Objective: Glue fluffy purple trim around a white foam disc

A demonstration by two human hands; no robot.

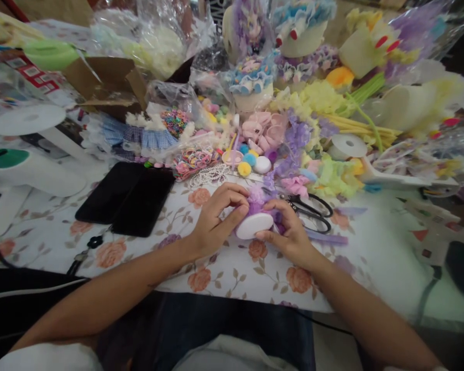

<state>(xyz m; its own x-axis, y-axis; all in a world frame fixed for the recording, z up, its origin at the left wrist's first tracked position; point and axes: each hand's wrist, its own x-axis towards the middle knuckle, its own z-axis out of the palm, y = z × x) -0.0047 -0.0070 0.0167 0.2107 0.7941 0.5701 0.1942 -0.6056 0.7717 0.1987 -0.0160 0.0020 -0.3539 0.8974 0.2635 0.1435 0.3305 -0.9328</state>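
From here I have the white disc (pixel 254 226) between both hands over the near surface (pixel 224 281), long axis running left-right, my right grip (pixel 290 232) clasping its right edge, my left grip (pixel 219 221) pinching the purple ruffle (pixel 257 197) on its far side.

White-based purple ruffle (pixel 257 206) — partly hidden by left hand (pixel 221 219) and right hand (pixel 290 231). Scissors (pixel 294 199): blade tips unclear. Green-topped white device (pixel 42 173) — cut by left edge. Multicoloured bits (pixel 175 122) too small to identify.
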